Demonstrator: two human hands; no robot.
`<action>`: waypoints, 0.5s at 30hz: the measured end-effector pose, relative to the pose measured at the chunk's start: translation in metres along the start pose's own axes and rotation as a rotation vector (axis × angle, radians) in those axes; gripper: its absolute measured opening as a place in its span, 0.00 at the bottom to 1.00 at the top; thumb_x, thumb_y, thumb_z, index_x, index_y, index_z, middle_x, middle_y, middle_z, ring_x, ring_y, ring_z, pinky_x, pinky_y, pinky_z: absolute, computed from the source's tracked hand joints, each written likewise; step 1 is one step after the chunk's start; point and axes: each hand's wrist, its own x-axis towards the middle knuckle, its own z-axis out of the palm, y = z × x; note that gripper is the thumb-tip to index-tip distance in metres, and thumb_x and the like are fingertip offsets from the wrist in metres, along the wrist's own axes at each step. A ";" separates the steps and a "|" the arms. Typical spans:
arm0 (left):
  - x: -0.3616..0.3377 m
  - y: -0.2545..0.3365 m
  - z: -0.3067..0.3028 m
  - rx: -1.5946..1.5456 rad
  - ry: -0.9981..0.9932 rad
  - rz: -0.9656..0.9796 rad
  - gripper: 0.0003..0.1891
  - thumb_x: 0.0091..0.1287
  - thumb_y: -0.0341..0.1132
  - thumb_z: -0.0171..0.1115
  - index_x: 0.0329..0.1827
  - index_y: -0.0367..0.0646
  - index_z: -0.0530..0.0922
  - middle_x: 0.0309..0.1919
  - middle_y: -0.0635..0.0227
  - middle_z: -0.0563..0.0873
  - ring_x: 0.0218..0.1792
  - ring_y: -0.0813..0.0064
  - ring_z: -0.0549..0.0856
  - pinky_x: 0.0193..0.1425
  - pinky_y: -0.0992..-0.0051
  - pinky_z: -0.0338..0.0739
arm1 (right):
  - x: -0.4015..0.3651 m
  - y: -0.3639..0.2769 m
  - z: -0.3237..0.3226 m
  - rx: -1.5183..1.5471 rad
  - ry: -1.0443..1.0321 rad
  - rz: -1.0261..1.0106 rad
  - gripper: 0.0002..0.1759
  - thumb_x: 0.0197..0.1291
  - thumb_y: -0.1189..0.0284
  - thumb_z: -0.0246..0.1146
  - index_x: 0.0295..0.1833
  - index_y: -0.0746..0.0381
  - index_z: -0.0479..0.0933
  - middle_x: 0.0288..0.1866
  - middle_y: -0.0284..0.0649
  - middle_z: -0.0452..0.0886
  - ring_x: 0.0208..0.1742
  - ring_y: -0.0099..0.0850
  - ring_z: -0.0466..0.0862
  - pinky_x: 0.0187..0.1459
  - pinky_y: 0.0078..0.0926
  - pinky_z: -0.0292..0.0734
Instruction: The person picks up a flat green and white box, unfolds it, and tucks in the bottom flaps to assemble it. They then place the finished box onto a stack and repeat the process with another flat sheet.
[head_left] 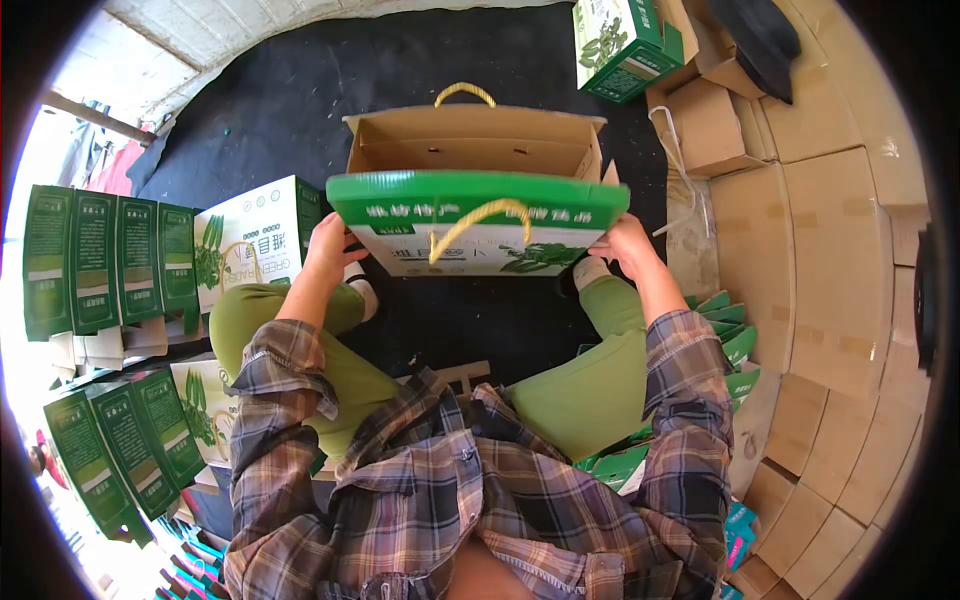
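Observation:
Between my hands is a green-and-white cardboard gift box (470,225), its top open and brown inside. A yellow rope handle (485,215) hangs on the near panel, and a second rope handle (465,90) stands up at the far edge. My left hand (328,250) grips the box at its left side, fingers bent round the edge. On the opposite side, my right hand (627,245) grips the lower right edge, some of its fingers hidden by the panel. The near panel tilts toward me.
Several similar green boxes (95,260) stand in rows on the left. Flattened green cartons (735,335) lie by my right knee. Stacked brown cartons (835,270) line the right side. Another green box (620,50) stands at the far right. Black sheeting (270,110) covers the floor.

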 end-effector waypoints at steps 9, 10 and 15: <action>0.013 -0.007 0.003 0.347 0.078 0.034 0.19 0.71 0.46 0.58 0.58 0.43 0.79 0.42 0.66 0.85 0.43 0.72 0.83 0.45 0.69 0.78 | 0.008 0.017 -0.001 -0.301 -0.060 0.067 0.22 0.68 0.61 0.58 0.66 0.53 0.75 0.47 0.34 0.84 0.43 0.31 0.83 0.40 0.37 0.80; 0.015 -0.005 0.004 0.346 0.077 0.032 0.19 0.71 0.46 0.58 0.58 0.43 0.79 0.42 0.66 0.85 0.43 0.72 0.83 0.45 0.69 0.78 | 0.008 0.014 0.000 -0.332 -0.034 0.055 0.22 0.68 0.62 0.58 0.66 0.53 0.75 0.46 0.35 0.84 0.43 0.31 0.83 0.39 0.36 0.79; 0.009 0.014 0.009 0.259 0.003 0.231 0.17 0.70 0.38 0.61 0.58 0.39 0.80 0.41 0.69 0.84 0.42 0.79 0.81 0.45 0.78 0.76 | 0.012 0.001 -0.002 -0.342 -0.005 0.001 0.22 0.67 0.66 0.60 0.65 0.59 0.75 0.48 0.37 0.83 0.45 0.29 0.82 0.38 0.33 0.79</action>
